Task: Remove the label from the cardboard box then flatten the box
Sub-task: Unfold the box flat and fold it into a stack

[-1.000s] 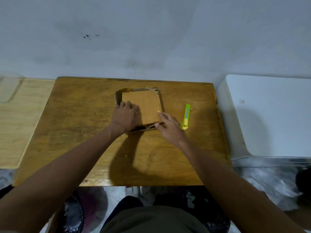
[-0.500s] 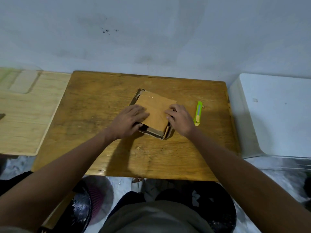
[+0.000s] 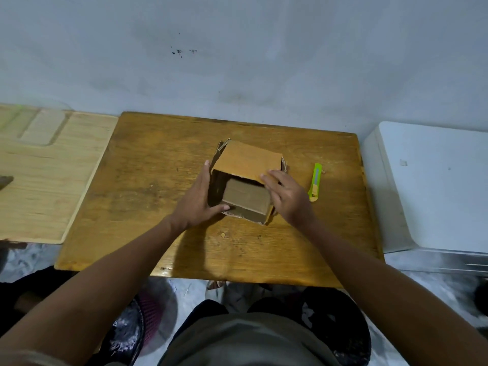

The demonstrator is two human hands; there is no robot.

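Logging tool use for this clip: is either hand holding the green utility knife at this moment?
No. The green utility knife lies on the wooden table, untouched, while the left hand and right hand are on the cardboard box.

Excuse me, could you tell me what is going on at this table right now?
A person is working a small cardboard box with both bare hands on a wooden table. The left hand lies flat against the box's left side, and the right hand rests on its top right edge. The box stands open toward the person, not yet flattened, and no label shows on the faces in view. A green utility knife lies untouched just right of the box.
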